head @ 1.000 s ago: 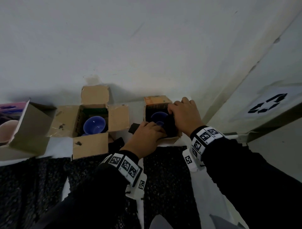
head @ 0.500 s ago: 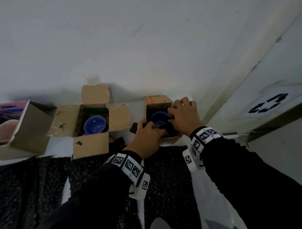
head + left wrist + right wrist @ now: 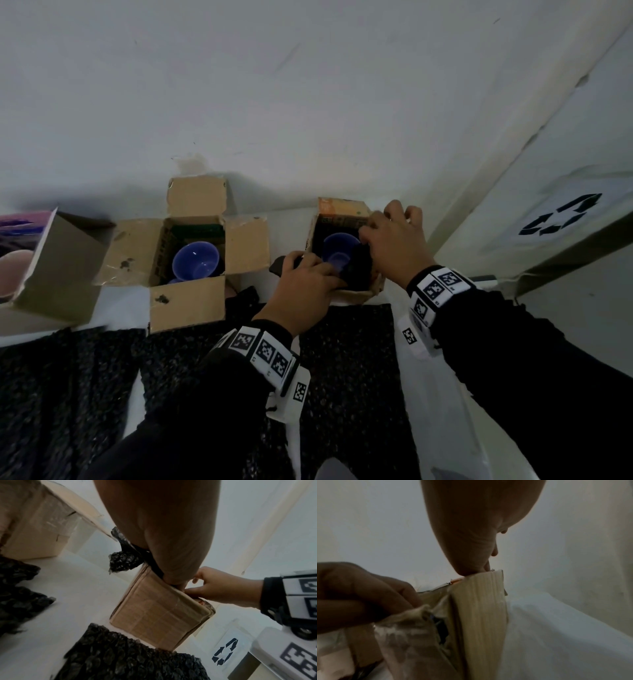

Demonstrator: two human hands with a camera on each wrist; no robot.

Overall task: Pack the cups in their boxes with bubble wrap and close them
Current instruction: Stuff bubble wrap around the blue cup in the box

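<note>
At centre frame the right hand (image 3: 397,240) has lifted from the black bubble wrap (image 3: 359,270) to pinch the small brown cardboard box (image 3: 346,294)'s far rim, while the left hand (image 3: 301,287) keeps its curled fingers pressing wrap beside the blue ceramic cup (image 3: 337,250), so padding continues and closing waits.

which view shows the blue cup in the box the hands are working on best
The head view: it looks down into the small open cardboard box, showing the blue cup nested in black bubble wrap. The left wrist view shows only the box's outer wall, no cup. The right wrist view shows its edge and torn flap; the cup is hidden.

Pink cup (image 3: 12,272) (edge-cropped), fingertips hidden
</note>
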